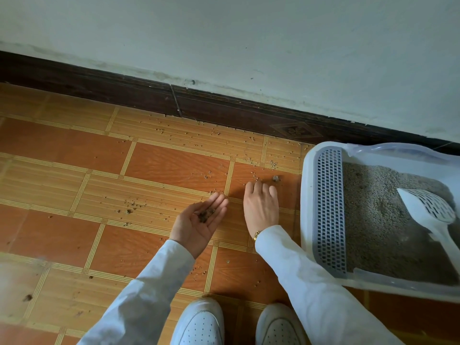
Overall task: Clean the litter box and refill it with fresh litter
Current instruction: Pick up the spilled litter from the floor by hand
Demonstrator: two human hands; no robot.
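The left hand [199, 225] lies palm up just above the floor [74, 170], fingers straight and together, making a shallow cup that carries a small heap of dark clumps [206, 215] on the palm and finger bases. Just beside it, the right hand [261, 207] is palm down with its fingers curled onto the tiles; the fingertips touch the floor among loose grains, but whether they pinch anything cannot be told. A gold bracelet [256, 235] sits at that wrist, at the cuff of a pale sleeve [311, 282].

Just beyond the right fingertips lies a grey clump [275, 178]. More grains [161, 130] are scattered over the orange tiles up to the dark skirting [124, 95] along the wall, with another clump [129, 211] to the left of the left hand.

The litter box [305, 195] stands on the floor at the right edge of the view, close beside the right forearm and near the skirting. Its near end carries a grey grid step [329, 210]; behind that, the tray holds grey litter [373, 207]. A white slotted scoop [428, 207] rests in the litter, its head toward the wall.

At the bottom edge, two white shoes [201, 322] stand between the forearms.
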